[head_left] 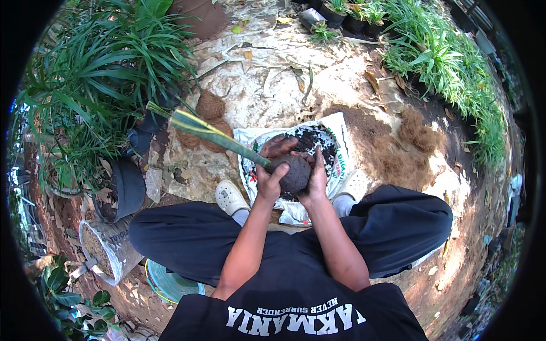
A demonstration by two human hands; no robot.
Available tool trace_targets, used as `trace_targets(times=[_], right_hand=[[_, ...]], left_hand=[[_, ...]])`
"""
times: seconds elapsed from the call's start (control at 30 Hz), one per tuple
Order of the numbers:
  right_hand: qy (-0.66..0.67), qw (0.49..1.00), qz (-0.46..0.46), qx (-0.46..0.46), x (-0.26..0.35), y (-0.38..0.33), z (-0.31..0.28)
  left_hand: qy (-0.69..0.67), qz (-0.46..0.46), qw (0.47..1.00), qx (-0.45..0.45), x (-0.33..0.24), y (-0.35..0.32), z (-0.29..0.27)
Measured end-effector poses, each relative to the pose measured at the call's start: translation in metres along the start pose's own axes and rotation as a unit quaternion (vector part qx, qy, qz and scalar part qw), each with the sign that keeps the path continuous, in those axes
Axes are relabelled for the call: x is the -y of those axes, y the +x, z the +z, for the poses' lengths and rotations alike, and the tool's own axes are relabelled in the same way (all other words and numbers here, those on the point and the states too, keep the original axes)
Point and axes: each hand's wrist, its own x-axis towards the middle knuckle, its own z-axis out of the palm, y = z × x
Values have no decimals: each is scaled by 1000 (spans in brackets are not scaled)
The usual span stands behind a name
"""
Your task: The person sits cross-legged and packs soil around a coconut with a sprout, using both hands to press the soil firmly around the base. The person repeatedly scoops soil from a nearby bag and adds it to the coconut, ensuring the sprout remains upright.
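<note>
Between my cupped hands sits a dark, round ball of soil (294,174) at the base of a snake plant (219,136). Its stiff green, yellow-edged leaves tilt up to the far left. My left hand (271,181) closes round the left side of the ball, thumb on top near the leaf base. On the other side my right hand (316,177) presses its palm and fingers against the ball. Both hands are smeared with soil. Beneath them lies an opened white sack (339,128) with loose dark soil (314,140) on it, partly hidden by my hands.
Brown coconut-fibre balls (210,105) lie left of the sack; loose fibre (420,136) is spread at right. A black pot (128,187), a soil-filled bag (116,247) and a green bucket (173,281) stand at my left. Leafy plants (108,68) line both sides.
</note>
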Motion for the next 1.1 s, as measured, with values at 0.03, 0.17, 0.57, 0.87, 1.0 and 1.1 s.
trace_targets(times=[0.03,0.17,0.57,0.87,1.0,1.1], right_hand=[[-17,1000,7,-6,1,-1,-1],[-41,998,31,-25,8,-7,4],[-45,988,-142,-37,-9,1,4],[-43,987,-65,141,4,3,-2],[45,992,70,92,1,15,-14],[-48,996,77,4,-1,12,-15]], left_hand=[[12,-30,999,18,-1,-1,-1],[125,5,991,51,-3,-3,0],[226,66,969,-78,17,-17,14],[334,188,924,-5,-4,3,3],[326,149,931,60,6,-6,4],[229,6,973,-35,13,-15,11]])
